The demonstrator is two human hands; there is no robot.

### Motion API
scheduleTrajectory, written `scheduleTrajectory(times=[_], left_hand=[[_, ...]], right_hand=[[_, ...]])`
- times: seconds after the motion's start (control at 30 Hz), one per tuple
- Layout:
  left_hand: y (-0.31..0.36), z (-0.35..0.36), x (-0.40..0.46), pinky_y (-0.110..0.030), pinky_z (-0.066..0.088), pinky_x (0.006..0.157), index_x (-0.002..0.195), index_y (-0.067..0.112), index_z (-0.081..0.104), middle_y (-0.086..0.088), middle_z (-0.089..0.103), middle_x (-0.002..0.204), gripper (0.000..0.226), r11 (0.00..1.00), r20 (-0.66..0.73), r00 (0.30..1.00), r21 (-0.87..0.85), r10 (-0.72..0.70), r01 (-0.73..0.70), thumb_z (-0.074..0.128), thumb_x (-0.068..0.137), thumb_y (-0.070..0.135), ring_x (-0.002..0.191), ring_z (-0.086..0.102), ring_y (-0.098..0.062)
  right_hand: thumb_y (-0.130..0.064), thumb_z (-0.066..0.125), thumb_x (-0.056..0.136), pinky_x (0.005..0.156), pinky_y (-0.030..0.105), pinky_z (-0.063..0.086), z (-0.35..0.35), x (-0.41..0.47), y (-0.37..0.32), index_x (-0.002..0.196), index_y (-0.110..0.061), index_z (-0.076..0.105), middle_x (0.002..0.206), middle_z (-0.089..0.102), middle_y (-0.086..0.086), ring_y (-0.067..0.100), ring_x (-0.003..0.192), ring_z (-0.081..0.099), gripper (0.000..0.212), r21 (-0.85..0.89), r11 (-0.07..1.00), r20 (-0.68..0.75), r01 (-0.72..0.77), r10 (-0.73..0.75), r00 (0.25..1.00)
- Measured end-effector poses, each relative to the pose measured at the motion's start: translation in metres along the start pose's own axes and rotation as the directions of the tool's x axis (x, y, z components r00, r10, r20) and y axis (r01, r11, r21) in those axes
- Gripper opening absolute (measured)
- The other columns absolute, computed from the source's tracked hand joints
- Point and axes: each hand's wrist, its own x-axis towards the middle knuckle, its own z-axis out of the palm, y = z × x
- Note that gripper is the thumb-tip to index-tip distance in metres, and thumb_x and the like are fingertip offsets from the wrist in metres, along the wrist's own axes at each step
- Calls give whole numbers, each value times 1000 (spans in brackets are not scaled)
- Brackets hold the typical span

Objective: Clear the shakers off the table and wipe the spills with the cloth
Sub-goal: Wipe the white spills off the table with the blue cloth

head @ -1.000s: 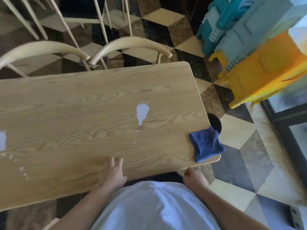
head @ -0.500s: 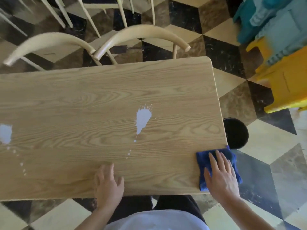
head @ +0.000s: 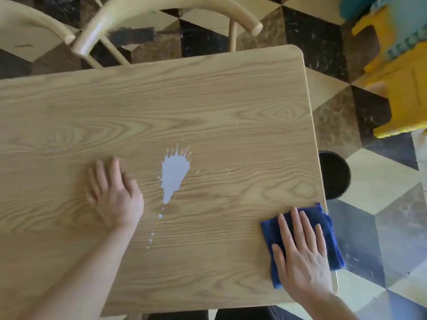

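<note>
Now the right hand (head: pixel 302 257) has come down flat, fingers straight, on the cloth (head: pixel 328 227) at the table's (head: pixel 208 100) near right corner, while the left hand (head: pixel 115 192) (open too) rests beside the spill (head: pixel 174 174), so wiping can begin.

From my remote view, the right hand (head: pixel 302 257) covers the middle of the cloth (head: pixel 329 236); its folds there cannot be read; the table (head: pixel 208 100) runs off the left edge; the chair backs (head: pixel 175 10) and yellow object (head: pixel 402 88) are cropped and blurred; the table edge hides part of a dark round object (head: pixel 335 176).
</note>
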Motion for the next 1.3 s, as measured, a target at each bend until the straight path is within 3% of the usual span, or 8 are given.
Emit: scheduleTrajectory(times=[0.3,0.57,0.7,0.97,1.1,1.3], left_hand=[[0,4,5,-56,14,119,150,29,34,-6,22,163,63,997,0,1000,67,-22,22,37,87,34,151,17,-29],[0,3,4,-57,15,119,151,30,29,-6,18,164,68,995,38,999,96,-13,9,37,84,36,152,13,-29],[-1,3,6,-57,15,119,152,30,28,-7,17,164,68,993,55,998,117,-11,5,39,85,35,152,12,-29],[-4,2,6,-59,13,119,152,28,29,-8,17,164,66,997,87,996,72,13,-20,39,87,37,152,11,-31],[-5,1,7,-60,13,118,151,28,31,-9,19,164,64,999,82,996,12,28,-29,43,88,34,152,13,-31],[-6,-1,5,-60,10,119,151,30,29,-7,17,165,62,999,105,994,-42,24,-20,39,90,33,153,10,-28]], right_hand=[[-44,28,102,124,50,8,-49,154,-72,158,-18,20,166,13,13,29,153,12,63,84,996,-115,-31,40,993],[-43,19,104,125,50,1,-104,334,-127,159,-20,14,167,9,12,27,154,5,60,115,993,-186,24,-3,983],[-47,19,102,125,49,1,-110,355,-138,159,-22,15,167,8,9,25,154,5,62,126,992,-203,-25,50,978],[-48,27,100,124,52,5,-85,283,-155,158,-23,20,167,13,8,25,153,11,64,194,973,-195,-127,165,967],[-48,30,101,124,51,8,-48,175,-176,158,-24,21,166,15,7,25,153,14,63,213,956,-143,-200,233,962],[-49,28,100,124,47,5,11,-7,-212,160,-27,9,168,1,1,21,155,5,66,156,947,-1,-279,283,959]])
